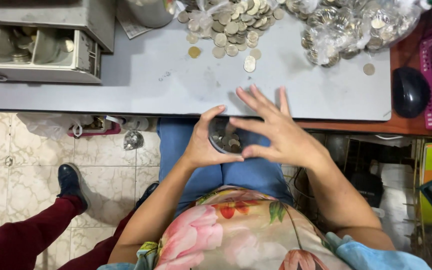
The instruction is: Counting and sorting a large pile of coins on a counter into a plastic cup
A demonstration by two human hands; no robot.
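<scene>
1. A small round container point(224, 139) of coins is being held over the lap, just below the edge of the grey desk point(126, 90).
2. The container is being gripped by the left hand point(207, 142): thumb curled over the far rim, remaining fingers wrapped around the near side and underneath.
3. The right hand point(276, 131) is being held over the container's right side, fingers spread open and fanned towards the desk, nothing gripped; the thumb tip is being pressed near the left fingers at the near rim.
4. Coins are being seen inside the container, between the two thumbs.
5. Beyond the fingertips, a loose coin pile point(233, 27) is lying on the desk, well apart from both hands.
6. Further right of the fingers, clear bags of coins point(348, 27) are resting.
7. Far left of the left fingers, an open coin drawer point(36, 52) is showing.
8. A black mouse point(410, 91) is sitting right of the right fingers.
</scene>
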